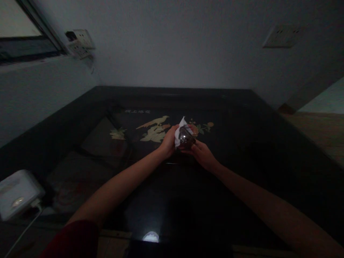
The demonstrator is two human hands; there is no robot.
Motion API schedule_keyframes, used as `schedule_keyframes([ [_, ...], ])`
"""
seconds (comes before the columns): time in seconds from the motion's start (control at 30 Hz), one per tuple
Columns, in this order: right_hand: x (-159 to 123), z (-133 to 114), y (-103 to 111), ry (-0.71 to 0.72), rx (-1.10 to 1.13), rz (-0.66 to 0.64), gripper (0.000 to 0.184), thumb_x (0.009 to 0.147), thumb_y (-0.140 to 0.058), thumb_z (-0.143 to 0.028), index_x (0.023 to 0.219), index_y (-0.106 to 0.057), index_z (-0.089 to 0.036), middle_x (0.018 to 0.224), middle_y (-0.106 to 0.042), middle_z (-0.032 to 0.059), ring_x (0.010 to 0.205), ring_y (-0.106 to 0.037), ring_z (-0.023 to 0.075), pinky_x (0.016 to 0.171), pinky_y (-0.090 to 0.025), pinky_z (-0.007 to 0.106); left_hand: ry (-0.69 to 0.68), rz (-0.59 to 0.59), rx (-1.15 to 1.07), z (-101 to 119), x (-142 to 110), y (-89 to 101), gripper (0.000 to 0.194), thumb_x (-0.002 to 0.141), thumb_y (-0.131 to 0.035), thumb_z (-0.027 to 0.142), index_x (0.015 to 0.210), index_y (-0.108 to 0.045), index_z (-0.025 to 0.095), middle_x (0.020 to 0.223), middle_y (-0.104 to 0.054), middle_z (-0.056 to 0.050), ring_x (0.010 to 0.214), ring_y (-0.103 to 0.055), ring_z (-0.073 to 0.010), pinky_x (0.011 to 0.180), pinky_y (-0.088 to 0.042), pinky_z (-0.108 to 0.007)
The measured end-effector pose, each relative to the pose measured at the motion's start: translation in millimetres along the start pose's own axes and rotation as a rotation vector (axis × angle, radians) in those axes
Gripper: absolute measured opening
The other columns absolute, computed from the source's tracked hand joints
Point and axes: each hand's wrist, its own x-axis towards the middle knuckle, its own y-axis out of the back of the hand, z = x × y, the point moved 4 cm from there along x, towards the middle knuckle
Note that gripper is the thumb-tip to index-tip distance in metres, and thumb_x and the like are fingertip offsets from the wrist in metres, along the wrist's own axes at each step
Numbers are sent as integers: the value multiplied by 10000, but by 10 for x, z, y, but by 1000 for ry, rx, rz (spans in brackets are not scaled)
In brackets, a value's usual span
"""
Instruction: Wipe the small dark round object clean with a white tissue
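Gripping glass cup: right hand; left hand pressing tissue.

Dark held object too dim

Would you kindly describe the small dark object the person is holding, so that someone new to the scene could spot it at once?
Start at the large glossy black table with a pale bird-and-flower inlay. Above that inlay, the left hand and right hand meet around a small dark, shiny object. It is backed by a white cloth or paper, the brightest thing there; what the object is cannot be told.
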Motion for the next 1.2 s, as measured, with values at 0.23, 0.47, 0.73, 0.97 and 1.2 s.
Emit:
schedule_keyframes([
  [0.23, 9, 27, 12, 20, -17, -38, 441, 779, -702, -463, 1137, -637, -214, 1087, -681, 76, 954, -670, 216, 888, -549, 423, -201, 53, 141, 27, -24, 55, 340, 887, -396, 330, 853, -670, 131, 797, -690, -58, 740, -625, -160, 743, -490, -268],
  [0.47, 10, 55, 45, 22, -60, -29, 442, 766, -692, -506, 1082, -636, -202, 992, -682, 52, 927, -639, 210, 819, -540, 363, -607, 84, 632, 167, -218, 18, 396, 939, -356, 412, 855, -635, 145, 785, -647, -62, 699, -573, -155, 635, -460, -266],
  [0.73, -2, -26, 36, 28, -233, 56, 318, 786, -667, -470, 891, -629, -172, 775, -620, -1, 702, -549, 137, 658, -454, 257, -1149, -204, 1241, 274, -391, -163, 318, 908, -397, 258, 1113, -624, 173, 1160, -655, -105, 1137, -573, -211, 1046, -399, -424],
  [0.97, 2, -9, 40, 6, -225, 58, 343, 798, -652, -479, 922, -624, -160, 794, -634, 5, 729, -568, 144, 676, -454, 261, -1180, -341, 1293, 290, -379, -189, 277, 875, -471, 248, 1080, -645, 180, 1154, -667, -106, 1137, -589, -223, 1084, -373, -468],
  [1.2, 12, -6, 6, -1, -122, 22, 404, 777, -676, -491, 1032, -641, -179, 896, -678, 39, 794, -622, 164, 711, -503, 284, -727, -58, 827, 269, -227, -44, 375, 921, -393, 404, 1028, -661, 163, 1021, -689, -101, 952, -621, -201, 866, -483, -334],
])
